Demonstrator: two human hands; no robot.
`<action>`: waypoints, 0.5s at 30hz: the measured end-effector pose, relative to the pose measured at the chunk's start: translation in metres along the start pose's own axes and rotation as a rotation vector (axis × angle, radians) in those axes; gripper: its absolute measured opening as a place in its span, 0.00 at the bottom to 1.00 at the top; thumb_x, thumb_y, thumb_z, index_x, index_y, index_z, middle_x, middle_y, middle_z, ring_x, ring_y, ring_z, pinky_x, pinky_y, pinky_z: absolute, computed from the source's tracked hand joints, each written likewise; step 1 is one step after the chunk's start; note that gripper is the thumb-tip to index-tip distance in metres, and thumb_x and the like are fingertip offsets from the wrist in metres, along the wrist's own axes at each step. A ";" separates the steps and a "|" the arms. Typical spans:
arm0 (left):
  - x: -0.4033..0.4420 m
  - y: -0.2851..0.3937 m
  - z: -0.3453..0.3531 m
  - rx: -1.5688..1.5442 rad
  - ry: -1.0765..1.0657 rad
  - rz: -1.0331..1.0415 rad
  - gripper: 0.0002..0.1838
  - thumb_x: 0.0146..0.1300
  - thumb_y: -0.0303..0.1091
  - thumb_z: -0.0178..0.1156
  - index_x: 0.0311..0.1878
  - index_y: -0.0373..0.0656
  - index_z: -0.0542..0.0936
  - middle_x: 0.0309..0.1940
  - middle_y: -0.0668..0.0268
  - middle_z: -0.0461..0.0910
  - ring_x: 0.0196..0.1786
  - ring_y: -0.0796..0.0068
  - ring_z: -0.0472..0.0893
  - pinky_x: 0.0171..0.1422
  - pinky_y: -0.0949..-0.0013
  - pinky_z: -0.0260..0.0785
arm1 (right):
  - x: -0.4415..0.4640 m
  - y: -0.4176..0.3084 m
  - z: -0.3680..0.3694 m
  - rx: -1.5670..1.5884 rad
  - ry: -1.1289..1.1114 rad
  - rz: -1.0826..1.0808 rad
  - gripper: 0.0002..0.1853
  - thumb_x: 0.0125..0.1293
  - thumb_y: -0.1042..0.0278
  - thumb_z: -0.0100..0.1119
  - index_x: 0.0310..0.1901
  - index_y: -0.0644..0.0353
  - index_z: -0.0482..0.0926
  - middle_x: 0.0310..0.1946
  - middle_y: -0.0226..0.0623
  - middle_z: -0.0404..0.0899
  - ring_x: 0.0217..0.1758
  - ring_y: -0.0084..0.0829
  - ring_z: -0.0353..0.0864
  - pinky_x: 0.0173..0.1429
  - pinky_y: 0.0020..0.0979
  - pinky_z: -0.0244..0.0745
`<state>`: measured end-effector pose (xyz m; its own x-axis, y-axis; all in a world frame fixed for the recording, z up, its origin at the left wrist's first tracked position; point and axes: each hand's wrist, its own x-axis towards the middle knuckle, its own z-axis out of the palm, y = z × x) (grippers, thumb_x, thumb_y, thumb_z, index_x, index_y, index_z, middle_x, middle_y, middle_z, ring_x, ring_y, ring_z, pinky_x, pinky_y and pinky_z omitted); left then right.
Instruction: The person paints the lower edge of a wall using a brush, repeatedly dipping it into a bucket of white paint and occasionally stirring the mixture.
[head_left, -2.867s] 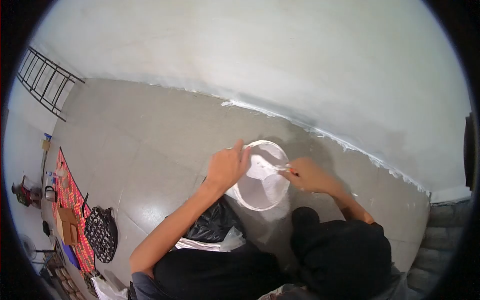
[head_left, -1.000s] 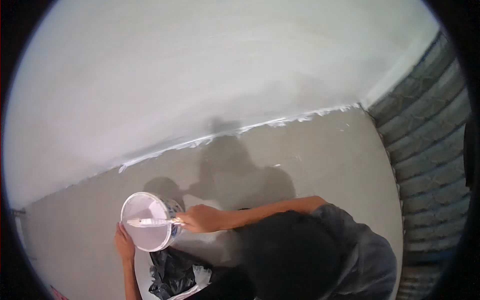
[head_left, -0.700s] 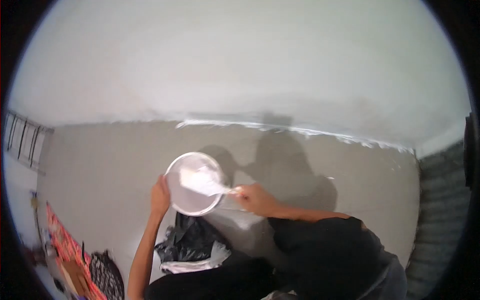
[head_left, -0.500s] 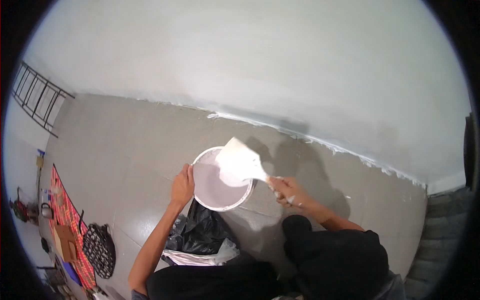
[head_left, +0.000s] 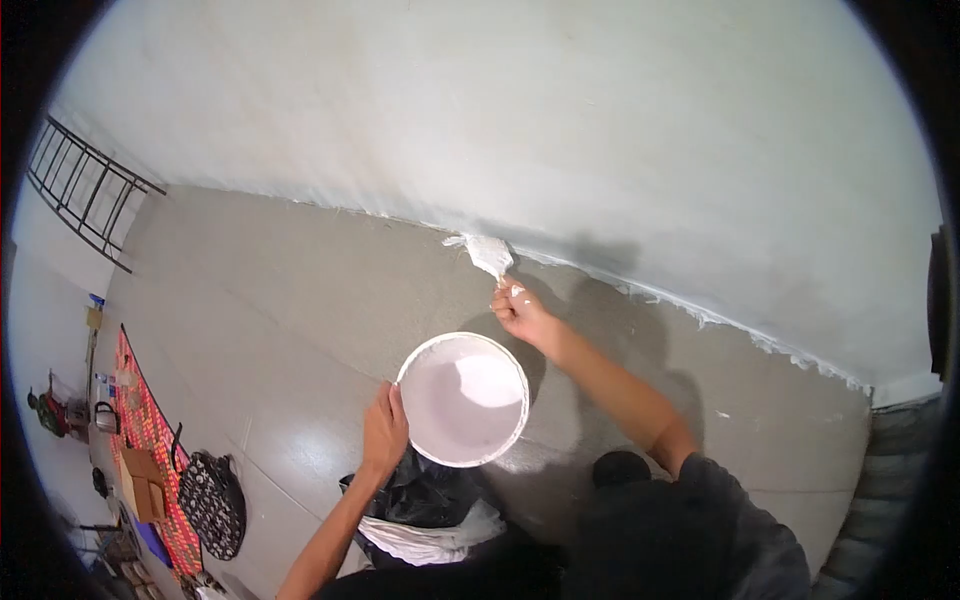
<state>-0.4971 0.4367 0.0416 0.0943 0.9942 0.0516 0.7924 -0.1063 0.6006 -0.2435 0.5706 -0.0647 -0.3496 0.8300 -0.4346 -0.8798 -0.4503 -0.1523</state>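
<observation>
My left hand (head_left: 384, 428) grips the rim of a white plastic bucket (head_left: 405, 372), which stands on the floor. Pale, whitish paint (head_left: 450, 410) lies inside it, with a bright patch of light on one side. In my right hand (head_left: 522, 308), closed round the handle, is a wide paintbrush (head_left: 488, 255) coated in white. The brush's head lies at the foot of the wall, where a white strip of paint (head_left: 575, 268) runs along the edge of the floor. White smears mark the right hand's fingers.
A black plastic bag (head_left: 425, 490) and a pale cloth (head_left: 430, 540) lie just below the bucket. At left are a black patterned bag (head_left: 212, 500), a cardboard box (head_left: 140, 485), an orange-red mat (head_left: 150, 420), a kettle (head_left: 106, 417) and a black metal rack (head_left: 85, 190).
My right hand has carried the paintbrush from over the bucket up to the bottom of the wall. The left hand stays on the bucket, which appears lower and further right in view.
</observation>
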 end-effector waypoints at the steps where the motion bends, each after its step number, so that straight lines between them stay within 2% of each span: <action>1: -0.002 0.002 -0.001 0.002 -0.010 -0.018 0.18 0.71 0.39 0.38 0.34 0.32 0.69 0.24 0.39 0.71 0.30 0.36 0.72 0.29 0.49 0.60 | 0.008 0.002 0.003 -0.008 0.019 -0.029 0.14 0.69 0.64 0.45 0.23 0.51 0.61 0.16 0.18 0.52 0.15 0.13 0.48 0.16 0.19 0.40; 3: -0.004 0.002 -0.003 0.003 -0.027 -0.044 0.18 0.71 0.39 0.38 0.33 0.32 0.68 0.23 0.39 0.71 0.29 0.36 0.72 0.29 0.49 0.60 | 0.024 0.006 0.011 -0.033 0.051 -0.089 0.15 0.68 0.67 0.44 0.22 0.51 0.60 0.16 0.19 0.52 0.15 0.14 0.48 0.17 0.20 0.40; 6: -0.002 0.002 -0.002 0.006 -0.054 -0.058 0.18 0.71 0.39 0.37 0.32 0.33 0.67 0.23 0.38 0.70 0.29 0.36 0.72 0.27 0.48 0.59 | 0.037 0.005 0.021 -0.033 0.038 -0.150 0.11 0.69 0.65 0.44 0.27 0.53 0.63 0.17 0.21 0.55 0.15 0.16 0.52 0.17 0.21 0.43; 9: -0.002 -0.003 0.003 -0.017 -0.003 -0.015 0.17 0.71 0.39 0.37 0.33 0.34 0.66 0.22 0.38 0.69 0.28 0.36 0.71 0.26 0.48 0.59 | 0.027 0.002 0.045 0.002 0.111 -0.215 0.13 0.67 0.70 0.43 0.24 0.52 0.61 0.17 0.19 0.51 0.15 0.15 0.49 0.16 0.21 0.41; 12: -0.002 0.002 0.002 -0.022 -0.042 -0.038 0.17 0.71 0.39 0.37 0.33 0.35 0.66 0.22 0.39 0.69 0.27 0.36 0.71 0.26 0.48 0.58 | 0.014 -0.012 0.056 0.033 0.044 -0.257 0.12 0.67 0.68 0.46 0.25 0.53 0.62 0.17 0.19 0.53 0.16 0.14 0.50 0.16 0.21 0.41; 15: -0.001 0.000 0.003 -0.035 -0.045 -0.035 0.17 0.71 0.39 0.37 0.33 0.35 0.66 0.22 0.40 0.69 0.27 0.35 0.70 0.26 0.47 0.57 | -0.019 -0.024 0.064 0.067 -0.136 -0.153 0.11 0.68 0.64 0.47 0.27 0.54 0.64 0.17 0.18 0.54 0.16 0.13 0.50 0.16 0.19 0.41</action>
<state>-0.4949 0.4360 0.0392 0.0948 0.9955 -0.0054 0.7739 -0.0703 0.6294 -0.2361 0.5870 0.0045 -0.2461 0.9259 -0.2867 -0.9438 -0.2962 -0.1464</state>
